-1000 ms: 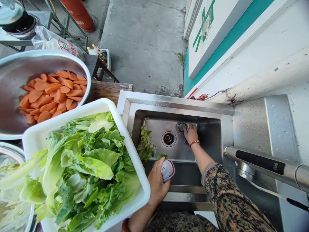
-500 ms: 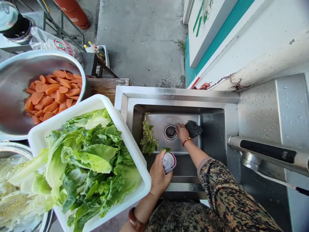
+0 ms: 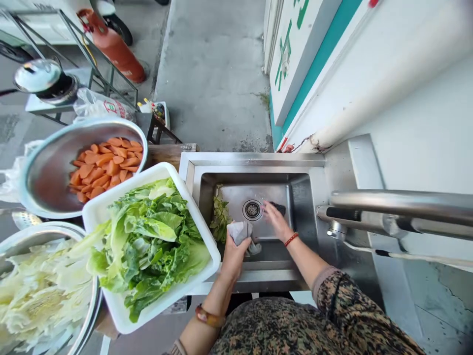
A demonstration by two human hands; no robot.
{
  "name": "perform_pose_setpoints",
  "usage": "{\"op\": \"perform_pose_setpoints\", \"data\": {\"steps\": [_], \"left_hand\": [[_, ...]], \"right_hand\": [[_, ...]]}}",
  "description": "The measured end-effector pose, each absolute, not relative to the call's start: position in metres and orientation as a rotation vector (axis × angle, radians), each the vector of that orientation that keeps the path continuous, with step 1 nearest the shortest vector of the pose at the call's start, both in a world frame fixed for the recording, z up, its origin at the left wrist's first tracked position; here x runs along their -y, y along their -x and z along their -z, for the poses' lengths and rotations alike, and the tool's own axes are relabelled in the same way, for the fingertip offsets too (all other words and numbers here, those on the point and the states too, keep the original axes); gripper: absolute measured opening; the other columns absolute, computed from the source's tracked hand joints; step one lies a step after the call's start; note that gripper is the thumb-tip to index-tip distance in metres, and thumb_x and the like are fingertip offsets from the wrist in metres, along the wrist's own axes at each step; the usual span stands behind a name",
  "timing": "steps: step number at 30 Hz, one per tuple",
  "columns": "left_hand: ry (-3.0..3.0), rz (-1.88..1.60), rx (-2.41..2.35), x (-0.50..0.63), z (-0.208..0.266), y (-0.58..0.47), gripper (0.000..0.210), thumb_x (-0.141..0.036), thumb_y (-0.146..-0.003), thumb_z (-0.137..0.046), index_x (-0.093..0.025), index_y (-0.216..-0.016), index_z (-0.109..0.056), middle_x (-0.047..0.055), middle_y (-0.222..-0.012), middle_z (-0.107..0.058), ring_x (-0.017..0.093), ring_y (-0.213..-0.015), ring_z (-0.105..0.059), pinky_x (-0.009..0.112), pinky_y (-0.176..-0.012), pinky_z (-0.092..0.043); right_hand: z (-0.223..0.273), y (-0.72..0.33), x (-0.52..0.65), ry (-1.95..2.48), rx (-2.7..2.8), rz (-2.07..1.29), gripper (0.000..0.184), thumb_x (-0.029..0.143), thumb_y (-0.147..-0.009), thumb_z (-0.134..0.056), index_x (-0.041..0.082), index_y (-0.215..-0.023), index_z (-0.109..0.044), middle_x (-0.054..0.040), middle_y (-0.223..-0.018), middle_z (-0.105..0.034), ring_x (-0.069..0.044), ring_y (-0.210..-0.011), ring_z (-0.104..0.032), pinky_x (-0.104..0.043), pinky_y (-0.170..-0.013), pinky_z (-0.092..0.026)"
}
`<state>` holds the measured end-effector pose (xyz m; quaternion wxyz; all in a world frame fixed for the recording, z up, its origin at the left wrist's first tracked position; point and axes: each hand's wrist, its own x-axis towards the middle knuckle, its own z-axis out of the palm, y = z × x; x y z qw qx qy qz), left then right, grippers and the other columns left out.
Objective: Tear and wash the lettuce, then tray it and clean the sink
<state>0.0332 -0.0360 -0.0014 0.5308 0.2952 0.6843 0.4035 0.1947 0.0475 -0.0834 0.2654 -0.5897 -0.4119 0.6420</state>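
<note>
My left hand [image 3: 234, 254] is closed around a crumpled grey-white cloth [image 3: 240, 230] above the near left part of the steel sink [image 3: 236, 261]. One end of the cloth hangs below my fingers. Over the sink floor, just right of the round drain [image 3: 253, 210], my right hand [image 3: 275, 222] has its fingers stretched out and nothing in them. Behind it lies a dark mesh scourer [image 3: 278, 208], partly covered by that hand. Limp green leaves [image 3: 220, 214] rest along the sink's left wall.
A white tub [image 3: 166, 172] of leafy greens [image 3: 148, 241] overlaps the sink's left side. Beyond it stand a metal bowl [image 3: 40, 162] of carrot slices [image 3: 107, 165] and a pan of cut cabbage [image 3: 40, 291]. At the right, a faucet [image 3: 388, 199] reaches across the counter.
The cloth, rolled up in my left hand before, now hangs looser with an end showing. My right hand's fingers have spread, off the sink floor. The view has shifted, showing more on the left.
</note>
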Motion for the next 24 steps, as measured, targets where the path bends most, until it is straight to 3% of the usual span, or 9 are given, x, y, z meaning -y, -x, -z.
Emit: {"op": "perform_pose_setpoints", "data": {"steps": [3,5,9,11,15,17,19,22,24], "left_hand": [[-0.580,-1.015,-1.483,0.023,-0.024,-0.058,0.053,-0.032,-0.086,-0.055,-0.018,-0.135,-0.041,0.013,-0.126,-0.064,0.024,-0.117,-0.062,0.044,-0.102,-0.049],[-0.766,-0.962,-1.561,0.020,-0.033,-0.073,0.055,-0.036,-0.085,-0.056,-0.016,-0.134,-0.041,0.014,-0.126,-0.063,0.028,-0.120,-0.060,0.050,-0.105,-0.045],[-1.363,-0.830,-1.712,0.026,-0.040,-0.087,0.069,-0.034,-0.086,-0.054,-0.016,-0.147,-0.027,0.021,-0.152,-0.038,0.034,-0.144,-0.033,0.058,-0.117,-0.025],[-1.554,-0.687,-1.588,0.028,-0.049,-0.084,0.079,-0.033,-0.088,-0.051,-0.017,-0.153,-0.010,0.021,-0.161,-0.020,0.034,-0.149,-0.020,0.057,-0.119,-0.021],[-1.910,-0.355,-1.295,0.027,-0.096,-0.074,0.108,-0.029,-0.079,-0.065,-0.020,-0.154,0.011,0.020,-0.164,-0.005,0.035,-0.151,-0.010,0.055,-0.119,-0.024],[-2.170,-0.250,-1.278,0.025,-0.131,-0.077,0.107,-0.016,-0.077,-0.064,-0.024,-0.155,0.008,0.016,-0.165,-0.006,0.033,-0.151,-0.008,0.055,-0.120,-0.022],[-2.456,-0.122,-1.201,0.019,-0.165,-0.085,0.096,-0.005,-0.077,-0.056,-0.028,-0.156,-0.006,0.011,-0.165,-0.013,0.030,-0.151,-0.011,0.054,-0.121,-0.022],[-2.841,0.019,-0.920,0.004,-0.208,-0.096,0.071,-0.012,-0.087,-0.052,-0.029,-0.152,-0.029,0.003,-0.163,-0.026,0.030,-0.152,-0.007,0.053,-0.122,-0.019],[-3.008,0.055,-0.729,-0.005,-0.227,-0.100,0.059,-0.018,-0.092,-0.049,-0.028,-0.149,-0.037,0.001,-0.159,-0.034,0.029,-0.151,-0.013,0.048,-0.123,-0.021]], "right_hand": [[0.024,-0.173,-0.017,1.299,0.670,-2.030,0.075,0.076,-0.090,-0.017,0.026,-0.129,-0.057,-0.0094,-0.109,-0.072,-0.024,-0.097,-0.070,-0.040,-0.078,-0.057],[-0.011,-0.169,0.000,1.129,0.401,-2.111,0.070,0.080,-0.084,-0.033,0.028,-0.121,-0.061,-0.0071,-0.100,-0.074,-0.025,-0.095,-0.069,-0.039,-0.077,-0.057],[-0.059,-0.187,0.015,0.986,0.319,-2.118,0.059,0.054,-0.067,-0.080,0.027,-0.115,-0.060,-0.0022,-0.096,-0.073,-0.022,-0.095,-0.068,-0.034,-0.081,-0.054],[-0.072,-0.204,0.014,0.991,0.349,-2.121,0.062,0.040,-0.059,-0.088,0.023,-0.111,-0.060,-0.0003,-0.091,-0.072,-0.019,-0.087,-0.068,-0.030,-0.078,-0.053],[-0.090,-0.238,0.014,1.037,0.325,-2.215,0.054,0.038,-0.053,-0.088,0.016,-0.094,-0.061,0.0032,-0.066,-0.064,-0.011,-0.057,-0.057,-0.020,-0.049,-0.040],[-0.102,-0.251,0.016,0.985,0.297,-2.327,0.051,0.035,-0.052,-0.088,0.016,-0.088,-0.058,0.0035,-0.065,-0.061,-0.008,-0.053,-0.053,-0.017,-0.043,-0.032],[-0.117,-0.261,0.018,0.899,0.327,-2.426,0.047,0.031,-0.053,-0.087,0.017,-0.086,-0.056,0.0029,-0.069,-0.061,-0.008,-0.055,-0.053,-0.015,-0.043,-0.029],[-0.145,-0.272,0.016,0.801,0.498,-2.544,0.040,0.026,-0.057,-0.084,0.017,-0.086,-0.057,0.0021,-0.073,-0.060,-0.007,-0.058,-0.052,-0.014,-0.042,-0.026],[-0.163,-0.278,0.011,0.812,0.632,-2.613,0.036,0.023,-0.058,-0.083,0.016,-0.084,-0.059,0.0019,-0.072,-0.058,-0.006,-0.057,-0.050,-0.014,-0.041,-0.024]]}}
